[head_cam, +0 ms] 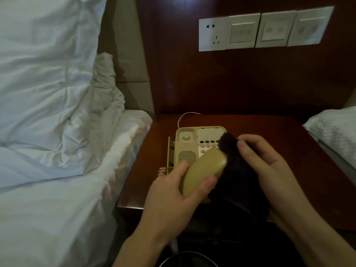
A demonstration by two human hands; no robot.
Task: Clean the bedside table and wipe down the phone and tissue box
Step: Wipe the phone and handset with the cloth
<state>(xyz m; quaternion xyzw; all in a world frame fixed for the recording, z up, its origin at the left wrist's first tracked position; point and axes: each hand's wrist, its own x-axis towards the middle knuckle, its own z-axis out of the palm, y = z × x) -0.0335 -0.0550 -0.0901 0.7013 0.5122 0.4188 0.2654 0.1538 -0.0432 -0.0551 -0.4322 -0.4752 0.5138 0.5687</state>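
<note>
A beige phone base (pixel 192 143) sits on the dark wooden bedside table (pixel 279 132). My left hand (pixel 173 191) grips the beige handset (pixel 204 170), lifted off the cradle above the table's front. My right hand (pixel 269 162) holds a dark purple cloth (pixel 240 174) bunched against the handset's far end, covering part of the keypad. The coiled cord (pixel 162 171) shows at the phone's left side. No tissue box is in view.
A bed with white rumpled duvet (pixel 57 112) lies close on the left. Another white pillow (pixel 335 132) edges in on the right. Wall sockets and switch plates (pixel 260 29) are on the wooden panel behind. A dark round bin rim (pixel 183 257) sits below.
</note>
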